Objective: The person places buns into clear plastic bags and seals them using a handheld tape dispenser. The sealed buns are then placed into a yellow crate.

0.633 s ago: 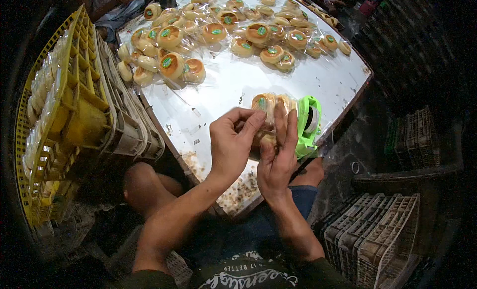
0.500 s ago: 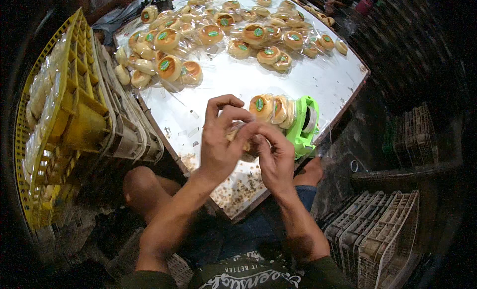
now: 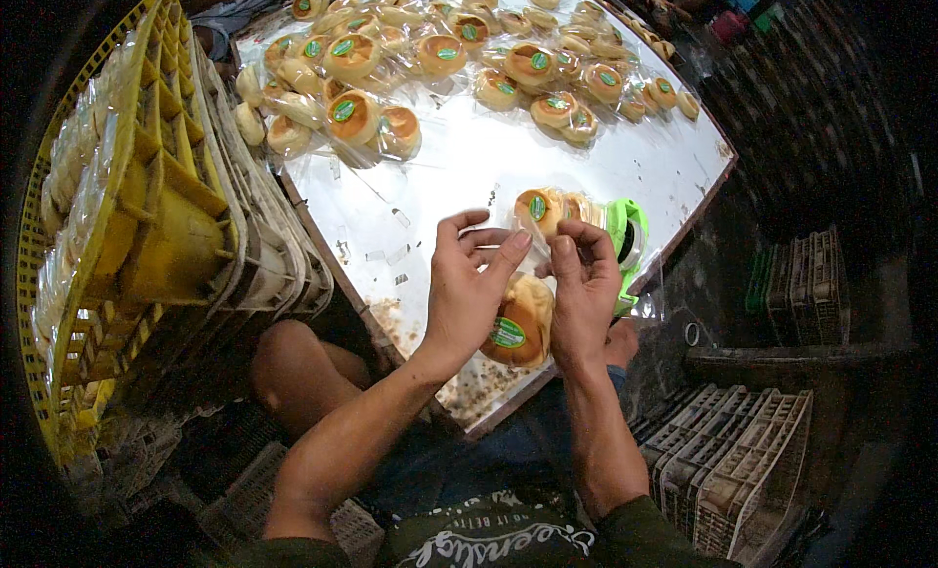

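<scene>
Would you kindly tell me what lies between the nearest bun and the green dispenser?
In the head view, the right hand lies between the nearest bun and the dispenser.

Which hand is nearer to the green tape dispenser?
Right. The right hand is close by the left side of the tape dispenser; the left hand is farther left, beyond the right hand.
</scene>
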The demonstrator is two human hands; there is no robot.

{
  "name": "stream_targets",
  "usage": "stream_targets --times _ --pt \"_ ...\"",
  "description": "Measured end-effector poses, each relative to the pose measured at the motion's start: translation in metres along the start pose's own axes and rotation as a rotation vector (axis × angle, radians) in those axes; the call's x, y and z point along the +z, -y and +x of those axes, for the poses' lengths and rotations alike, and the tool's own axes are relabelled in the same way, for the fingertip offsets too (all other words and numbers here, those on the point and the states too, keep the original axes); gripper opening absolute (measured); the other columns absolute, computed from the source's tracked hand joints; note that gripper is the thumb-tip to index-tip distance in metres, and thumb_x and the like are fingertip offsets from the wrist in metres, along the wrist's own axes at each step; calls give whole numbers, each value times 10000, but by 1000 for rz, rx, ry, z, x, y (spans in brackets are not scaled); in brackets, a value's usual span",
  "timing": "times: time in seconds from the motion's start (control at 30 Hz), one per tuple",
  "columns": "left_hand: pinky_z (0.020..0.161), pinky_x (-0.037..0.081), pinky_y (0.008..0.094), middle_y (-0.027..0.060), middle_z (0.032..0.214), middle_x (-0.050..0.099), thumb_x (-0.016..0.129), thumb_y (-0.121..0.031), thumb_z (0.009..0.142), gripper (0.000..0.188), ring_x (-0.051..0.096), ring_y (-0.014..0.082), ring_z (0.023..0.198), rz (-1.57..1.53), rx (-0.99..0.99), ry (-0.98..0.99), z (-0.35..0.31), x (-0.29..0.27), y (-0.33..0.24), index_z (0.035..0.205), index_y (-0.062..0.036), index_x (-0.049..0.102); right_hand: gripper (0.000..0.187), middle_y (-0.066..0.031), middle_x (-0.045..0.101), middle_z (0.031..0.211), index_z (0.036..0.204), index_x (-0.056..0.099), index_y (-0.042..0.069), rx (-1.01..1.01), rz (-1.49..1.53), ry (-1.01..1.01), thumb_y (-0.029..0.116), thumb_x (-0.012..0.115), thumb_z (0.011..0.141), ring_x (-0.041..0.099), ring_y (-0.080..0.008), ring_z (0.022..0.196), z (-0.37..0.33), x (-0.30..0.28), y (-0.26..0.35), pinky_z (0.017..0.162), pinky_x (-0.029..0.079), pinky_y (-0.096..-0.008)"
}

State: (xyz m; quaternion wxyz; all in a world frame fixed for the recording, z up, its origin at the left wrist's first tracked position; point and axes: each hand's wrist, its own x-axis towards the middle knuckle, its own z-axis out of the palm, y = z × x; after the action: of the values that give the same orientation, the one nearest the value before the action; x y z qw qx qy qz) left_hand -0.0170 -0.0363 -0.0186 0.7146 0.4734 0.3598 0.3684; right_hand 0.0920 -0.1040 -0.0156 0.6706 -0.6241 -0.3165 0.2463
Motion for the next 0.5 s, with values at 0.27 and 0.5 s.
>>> stream_targets --times 0.27,0.5 --pt "684 524 267 117 802 699 603 -274 976 359 643 122 711 3 -12 -5 -4 6 -7 902 72 665 306 -145 504 1100 1103 481 23 -553 -574 -129 -11 640 843 554 -252 1031 -8 -8 4 916 468 -366" --pt "673 525 254 106 875 667 684 -95 902 130 638 116 803 130 335 -82 -12 21 -12 924 22 632 478 -220 474 1402 1376 470 0 9 -123 112 95 591 923 422 -363 1324 -30 2 16 1098 326 -451"
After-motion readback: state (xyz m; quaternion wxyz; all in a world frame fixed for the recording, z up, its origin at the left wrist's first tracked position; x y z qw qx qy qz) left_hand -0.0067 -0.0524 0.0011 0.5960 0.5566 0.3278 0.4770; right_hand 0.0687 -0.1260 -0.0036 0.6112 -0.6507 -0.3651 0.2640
